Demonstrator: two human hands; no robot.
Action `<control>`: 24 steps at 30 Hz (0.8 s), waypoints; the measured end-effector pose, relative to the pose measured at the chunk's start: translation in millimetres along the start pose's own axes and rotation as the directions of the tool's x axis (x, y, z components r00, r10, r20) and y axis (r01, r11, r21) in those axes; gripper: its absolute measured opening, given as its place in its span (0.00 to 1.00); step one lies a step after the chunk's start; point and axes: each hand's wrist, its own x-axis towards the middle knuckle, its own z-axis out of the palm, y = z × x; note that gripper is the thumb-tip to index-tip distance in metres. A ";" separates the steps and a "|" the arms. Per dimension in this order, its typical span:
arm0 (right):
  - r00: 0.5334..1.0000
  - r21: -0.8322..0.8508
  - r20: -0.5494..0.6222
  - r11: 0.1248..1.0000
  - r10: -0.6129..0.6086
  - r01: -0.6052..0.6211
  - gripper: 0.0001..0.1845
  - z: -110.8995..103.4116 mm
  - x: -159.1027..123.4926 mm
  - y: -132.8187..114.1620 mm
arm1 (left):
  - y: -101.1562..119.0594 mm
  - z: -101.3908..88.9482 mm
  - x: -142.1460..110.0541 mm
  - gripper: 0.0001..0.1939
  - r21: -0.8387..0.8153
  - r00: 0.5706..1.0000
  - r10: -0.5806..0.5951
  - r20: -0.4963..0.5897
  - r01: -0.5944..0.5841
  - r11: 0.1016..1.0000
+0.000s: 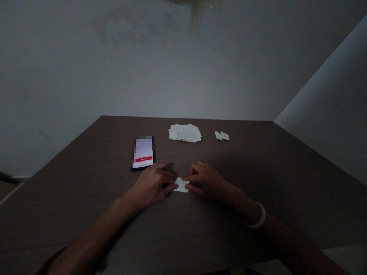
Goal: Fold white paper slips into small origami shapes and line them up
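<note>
Head view: left hand and right hand are holding a small, white, printed paper slip in narrow grips below centre, apparently keeping it flat from both sides.

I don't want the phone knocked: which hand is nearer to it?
Left. The left hand is close by the phone's near right corner; the right hand is farther off to the right, across the small paper piece.

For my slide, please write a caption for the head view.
Two hands' fingers hold a small printed paper on a dark table.
</note>
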 end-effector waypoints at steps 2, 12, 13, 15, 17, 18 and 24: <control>1.000 0.007 -0.007 1.000 0.004 -0.004 0.15 0.7 -0.6 -0.3 | -0.3 -1.7 -0.3 0.10 0.018 1.000 0.004 0.005 -0.004 1.000; 1.000 0.052 -0.014 0.999 0.012 -0.011 0.15 2.2 -1.7 0.3 | -7.3 -10.4 -2.0 0.13 -0.081 0.995 0.098 0.010 -0.097 0.992; 1.000 0.054 -0.009 0.998 0.010 -0.009 0.15 1.4 -1.4 0.9 | -7.2 -9.9 -2.1 0.13 -0.098 0.995 0.103 0.003 -0.102 0.990; 1.000 0.056 0.003 0.998 0.002 -0.002 0.16 -1.0 -0.9 2.5 | -6.4 -8.2 -2.4 0.13 -0.107 0.995 0.095 0.012 -0.093 0.990; 1.000 0.054 0.015 0.999 0.002 -0.003 0.15 -3.7 -0.9 4.5 | -5.5 -6.6 -3.0 0.12 -0.089 0.997 0.072 0.025 -0.070 0.994; 1.000 0.053 0.019 0.999 0.003 -0.004 0.15 -5.0 -1.2 5.4 | -5.3 -5.9 -3.4 0.11 -0.077 0.998 0.062 0.027 -0.059 0.995; 1.000 0.051 0.023 0.999 0.003 -0.004 0.14 -6.3 -3.2 8.3 | -5.3 -1.5 -4.7 0.12 -0.065 1.000 0.009 -0.013 -0.010 0.998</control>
